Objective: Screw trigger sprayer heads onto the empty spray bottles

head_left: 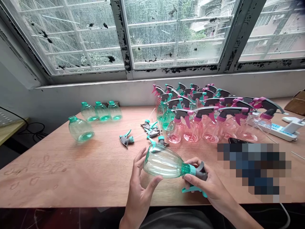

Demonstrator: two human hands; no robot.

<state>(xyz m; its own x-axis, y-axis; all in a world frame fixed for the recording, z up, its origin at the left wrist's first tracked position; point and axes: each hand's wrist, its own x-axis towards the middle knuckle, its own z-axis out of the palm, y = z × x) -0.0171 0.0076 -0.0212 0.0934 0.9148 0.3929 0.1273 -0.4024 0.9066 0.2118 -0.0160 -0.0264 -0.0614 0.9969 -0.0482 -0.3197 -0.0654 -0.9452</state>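
A clear green spray bottle [164, 162] lies sideways between my hands above the table's front edge, its neck pointing right. My left hand [143, 181] curves around the bottle's base, thumb below and fingers behind. At the neck, my right hand [205, 181] grips the grey and teal spray head [200, 173], with the teal trigger hanging downward. The head sits on the bottle's neck. Just beyond the bottle, several loose grey and teal spray heads [127, 139] with thin tubes lie on the wood.
Headless green bottles [81, 130] stand at the left. Many assembled pink and green spray bottles [175, 130] crowd the back right. A white power strip [283, 130] and a blurred-out patch [257, 168] are on the right. Windows [176, 35] rise behind the wooden table [59, 178].
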